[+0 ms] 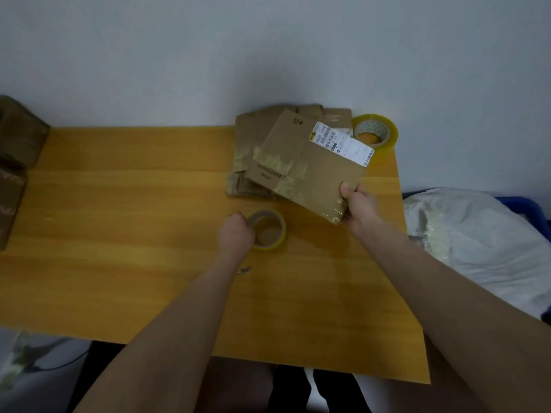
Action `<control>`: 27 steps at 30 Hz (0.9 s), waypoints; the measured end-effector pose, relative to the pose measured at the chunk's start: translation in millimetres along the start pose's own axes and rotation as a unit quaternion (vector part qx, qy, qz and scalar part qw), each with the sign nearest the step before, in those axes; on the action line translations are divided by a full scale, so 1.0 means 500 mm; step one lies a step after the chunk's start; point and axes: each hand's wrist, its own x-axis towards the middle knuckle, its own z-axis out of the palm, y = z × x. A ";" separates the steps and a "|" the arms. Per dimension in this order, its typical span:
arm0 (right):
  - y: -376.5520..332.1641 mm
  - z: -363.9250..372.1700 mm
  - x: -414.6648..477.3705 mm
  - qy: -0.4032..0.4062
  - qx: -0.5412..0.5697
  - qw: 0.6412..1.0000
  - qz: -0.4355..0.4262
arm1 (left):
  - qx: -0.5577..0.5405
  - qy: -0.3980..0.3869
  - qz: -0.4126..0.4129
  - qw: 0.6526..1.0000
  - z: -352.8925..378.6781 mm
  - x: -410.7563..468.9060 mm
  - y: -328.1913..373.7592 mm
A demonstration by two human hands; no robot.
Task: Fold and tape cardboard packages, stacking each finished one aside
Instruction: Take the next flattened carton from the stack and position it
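Head view: I see the right hand (359, 204) pinching the cardboard package (310, 171) by its near corner over the stack (243, 138), long axis running far-left to near-right. "12" is legible; the shipping label (341, 143) is too small to read. The left hand (235, 234) grips the tape roll (268, 231).

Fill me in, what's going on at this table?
A person is packing at a wooden table. The right hand holds a flat, taped cardboard package with a shipping label by its near corner, over the stack of flat cardboard at the table's far right. The left hand grips a tape roll lying on the table. A second tape roll sits beside the stack.
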 end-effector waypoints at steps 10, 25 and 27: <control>0.012 -0.011 -0.039 -0.036 0.005 0.999 0.040 | -0.164 0.074 -0.064 0.982 -0.070 0.073 -0.041; 0.013 -0.186 -0.147 -0.107 0.095 0.989 0.037 | -0.356 0.031 0.178 0.917 -0.065 -0.095 0.064; 0.030 -0.180 -0.139 -0.095 -0.022 0.995 -0.028 | -0.361 0.033 0.120 0.924 -0.049 -0.101 0.074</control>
